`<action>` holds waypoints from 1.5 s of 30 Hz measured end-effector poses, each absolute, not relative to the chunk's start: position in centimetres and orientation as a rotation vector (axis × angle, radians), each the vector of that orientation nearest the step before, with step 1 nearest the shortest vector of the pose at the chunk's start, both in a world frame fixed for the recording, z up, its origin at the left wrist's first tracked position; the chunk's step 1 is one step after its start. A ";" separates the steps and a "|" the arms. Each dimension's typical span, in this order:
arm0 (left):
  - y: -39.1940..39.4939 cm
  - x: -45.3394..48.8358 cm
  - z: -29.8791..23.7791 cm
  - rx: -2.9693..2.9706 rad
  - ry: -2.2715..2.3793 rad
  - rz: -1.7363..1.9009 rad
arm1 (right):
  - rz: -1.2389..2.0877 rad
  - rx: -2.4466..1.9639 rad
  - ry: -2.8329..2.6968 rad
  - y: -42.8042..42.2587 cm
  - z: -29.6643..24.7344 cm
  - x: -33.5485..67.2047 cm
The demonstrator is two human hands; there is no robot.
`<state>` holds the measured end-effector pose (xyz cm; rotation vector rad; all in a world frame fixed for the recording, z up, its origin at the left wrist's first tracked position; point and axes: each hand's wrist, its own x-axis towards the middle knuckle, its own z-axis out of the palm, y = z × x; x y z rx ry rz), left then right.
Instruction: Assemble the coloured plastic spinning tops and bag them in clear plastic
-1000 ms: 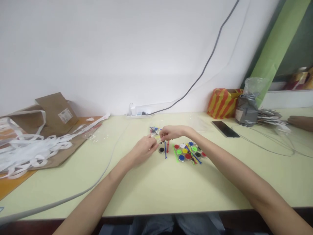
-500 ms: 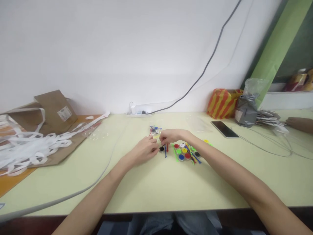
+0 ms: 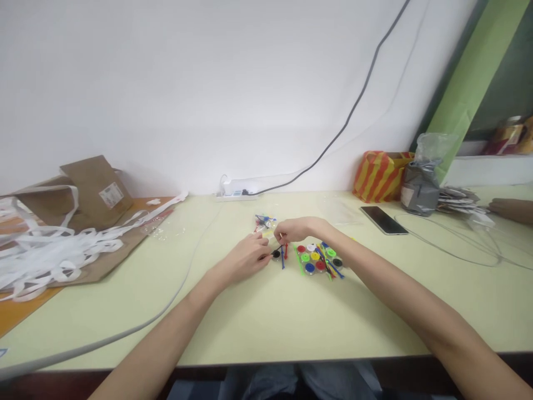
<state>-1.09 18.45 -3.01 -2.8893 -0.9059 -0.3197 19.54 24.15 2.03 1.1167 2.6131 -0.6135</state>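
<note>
My right hand (image 3: 295, 228) is closed in a pinch on the upper end of a thin black plastic stick (image 3: 277, 250), which slants down left. My left hand (image 3: 249, 258) rests low over the table, fingertips pressed together beside a round black disc (image 3: 276, 255); what they pinch is hidden. Just right of that disc lie a blue stick (image 3: 283, 259) and a red stick (image 3: 286, 251). Under my right forearm is a group of round discs in red, white, green, yellow, blue and black, such as a blue disc (image 3: 309, 268), with several coloured sticks (image 3: 330, 264) across them.
Behind my hands lies a clear bag of coloured pieces (image 3: 265, 222). White straps (image 3: 62, 253) and a brown paper bag (image 3: 97, 189) are left. A phone (image 3: 383, 220), striped bag (image 3: 377, 176) and grey pouch (image 3: 420, 189) stand right, near another person's hand (image 3: 512, 210). A grey cable (image 3: 137, 326) crosses the table.
My right hand has shifted very slightly right and up, with the black stick still pinched. My left hand stays nearly in place, and the view has moved a little.
</note>
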 end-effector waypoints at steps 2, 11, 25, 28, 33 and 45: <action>18.4 -1.0 -2.9 -2.890 -0.904 -0.321 | -0.621 1.118 2.610 24.4 1.9 19.6; 18.2 -0.8 -2.8 -2.880 -0.904 -0.293 | -0.688 1.081 2.581 25.0 1.3 19.6; 17.1 0.8 -3.1 -2.728 -0.865 -0.095 | -0.490 1.119 2.534 24.4 0.9 18.7; 17.2 1.1 -3.5 -2.692 -0.869 -0.068 | -0.453 1.136 2.525 23.9 1.0 18.3; 17.3 1.0 -3.5 -2.749 -0.889 -0.157 | -0.473 1.130 2.523 24.1 0.9 18.6; 18.6 -0.7 -2.8 -2.937 -0.861 -0.274 | -0.602 1.037 2.562 24.7 1.7 19.5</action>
